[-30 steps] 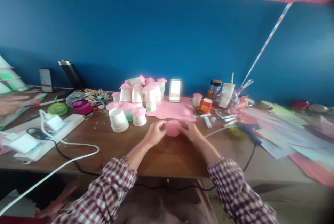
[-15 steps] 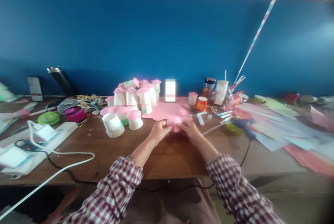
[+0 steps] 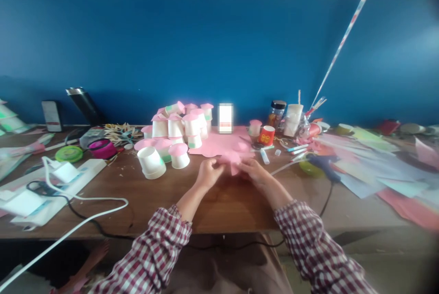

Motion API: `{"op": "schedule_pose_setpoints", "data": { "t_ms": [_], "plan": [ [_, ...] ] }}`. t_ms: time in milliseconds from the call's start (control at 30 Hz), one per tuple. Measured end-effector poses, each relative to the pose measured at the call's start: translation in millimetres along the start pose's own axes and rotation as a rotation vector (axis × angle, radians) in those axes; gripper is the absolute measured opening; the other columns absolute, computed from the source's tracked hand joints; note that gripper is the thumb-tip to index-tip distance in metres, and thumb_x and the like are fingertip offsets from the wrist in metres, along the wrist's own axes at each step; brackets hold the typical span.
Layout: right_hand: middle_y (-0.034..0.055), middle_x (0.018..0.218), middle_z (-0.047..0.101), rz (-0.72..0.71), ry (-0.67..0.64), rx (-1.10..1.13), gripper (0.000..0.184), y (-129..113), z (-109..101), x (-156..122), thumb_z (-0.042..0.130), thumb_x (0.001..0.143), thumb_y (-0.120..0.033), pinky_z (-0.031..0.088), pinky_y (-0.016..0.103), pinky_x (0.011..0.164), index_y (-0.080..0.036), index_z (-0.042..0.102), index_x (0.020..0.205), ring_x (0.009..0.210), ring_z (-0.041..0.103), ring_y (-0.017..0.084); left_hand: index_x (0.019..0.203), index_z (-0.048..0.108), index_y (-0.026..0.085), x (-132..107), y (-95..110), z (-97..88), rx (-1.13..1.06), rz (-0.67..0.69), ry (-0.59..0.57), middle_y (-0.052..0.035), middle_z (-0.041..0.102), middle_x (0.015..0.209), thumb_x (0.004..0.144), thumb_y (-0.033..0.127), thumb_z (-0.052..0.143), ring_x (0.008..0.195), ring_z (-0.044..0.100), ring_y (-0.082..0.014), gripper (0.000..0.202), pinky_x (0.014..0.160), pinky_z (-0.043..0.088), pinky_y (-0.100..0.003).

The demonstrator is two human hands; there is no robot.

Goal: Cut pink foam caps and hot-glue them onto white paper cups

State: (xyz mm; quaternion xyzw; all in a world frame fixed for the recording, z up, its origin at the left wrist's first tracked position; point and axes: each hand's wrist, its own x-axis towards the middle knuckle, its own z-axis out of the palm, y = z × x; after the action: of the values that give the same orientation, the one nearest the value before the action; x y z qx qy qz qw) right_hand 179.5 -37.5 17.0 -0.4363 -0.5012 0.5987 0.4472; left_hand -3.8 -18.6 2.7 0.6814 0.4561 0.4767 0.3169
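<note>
Both my hands meet over the middle of the wooden table [image 3: 219,207]. My left hand [image 3: 208,173] and my right hand [image 3: 254,171] pinch a small pink paper piece [image 3: 232,160] between them, fingers closed on its edges. Just beyond it lies a larger pink paper sheet [image 3: 219,144]. To the left of my hands stand white paper cups [image 3: 151,162], some topped with pink caps [image 3: 179,155], and a pile of such capped cups [image 3: 181,122] sits behind.
A white power strip [image 3: 51,184] with chargers and cables lies at the left. A blue glue gun [image 3: 322,166], markers, a red cup [image 3: 266,136], a jar [image 3: 276,113] and loose coloured papers [image 3: 377,161] crowd the right. A blue wall backs the table.
The pink piece looked round and flat a second ago; now it looks folded or crumpled between my fingers. My hands moved slightly farther from me. A hand at the far left edge is gone.
</note>
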Motion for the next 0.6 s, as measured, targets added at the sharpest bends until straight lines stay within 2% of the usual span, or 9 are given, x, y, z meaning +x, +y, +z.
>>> {"op": "schedule_pose_setpoints", "data": {
  "t_ms": [133,233,367,433,533,600],
  "plan": [
    [0.0007,0.069,0.063,0.011,-0.036,-0.013,0.033,-4.6,1.2,-6.0,0.077,0.064,-0.041,0.032,0.021,0.05,-0.015,0.064,0.08,0.054,0.047,0.007,0.083,0.073,0.015,1.0,-2.6,-0.9,-0.051,0.029,-0.006,-0.0048,0.073,0.084,0.073,0.023,0.062,0.079,0.066,-0.0194,0.017,0.075,0.049,-0.028],
    [-0.0005,0.065,0.061,-0.002,-0.029,0.026,0.033,-5.5,3.2,-7.1,0.079,0.062,-0.039,0.034,0.021,0.051,-0.016,0.064,0.08,0.054,0.047,0.007,0.083,0.073,0.014,-0.1,-3.3,-0.4,-0.132,-0.026,-0.038,-0.006,0.073,0.083,0.073,0.028,0.065,0.079,0.065,-0.0197,0.019,0.074,0.049,-0.028],
    [-0.0033,0.058,0.056,-0.013,-0.015,0.079,0.033,-3.4,5.1,-4.6,0.077,0.064,-0.042,0.032,0.02,0.048,-0.017,0.062,0.078,0.051,0.045,0.007,0.084,0.072,0.014,-4.5,1.1,1.5,-0.297,-0.168,-0.132,-0.0052,0.071,0.078,0.073,0.037,0.066,0.07,0.064,-0.0175,0.026,0.065,0.049,-0.026],
    [-0.0045,0.058,0.055,-0.025,-0.002,0.096,0.033,-2.1,4.8,-3.2,0.077,0.064,-0.042,0.031,0.02,0.047,-0.018,0.062,0.081,0.05,0.045,0.006,0.088,0.071,0.015,-6.2,4.3,1.8,-0.34,-0.197,-0.17,-0.0038,0.07,0.076,0.072,0.037,0.067,0.067,0.062,-0.0162,0.027,0.061,0.049,-0.025],
    [-0.0053,0.062,0.055,-0.049,0.032,0.112,0.033,-0.4,3.4,-1.5,0.077,0.065,-0.04,0.03,0.019,0.046,-0.02,0.061,0.086,0.051,0.044,0.006,0.096,0.069,0.016,-6.5,6.9,1.5,-0.36,-0.196,-0.168,-0.0021,0.068,0.075,0.071,0.038,0.069,0.064,0.061,-0.0146,0.033,0.057,0.048,-0.023],
    [-0.0059,0.06,0.053,-0.058,0.06,0.098,0.033,0.0,2.7,-0.8,0.076,0.066,-0.041,0.028,0.018,0.044,-0.02,0.06,0.085,0.049,0.043,0.006,0.093,0.069,0.014,-5.6,6.3,0.9,-0.35,-0.222,-0.145,-0.0026,0.067,0.071,0.071,0.04,0.069,0.06,0.06,-0.0141,0.034,0.053,0.047,-0.022]
  ]
}}
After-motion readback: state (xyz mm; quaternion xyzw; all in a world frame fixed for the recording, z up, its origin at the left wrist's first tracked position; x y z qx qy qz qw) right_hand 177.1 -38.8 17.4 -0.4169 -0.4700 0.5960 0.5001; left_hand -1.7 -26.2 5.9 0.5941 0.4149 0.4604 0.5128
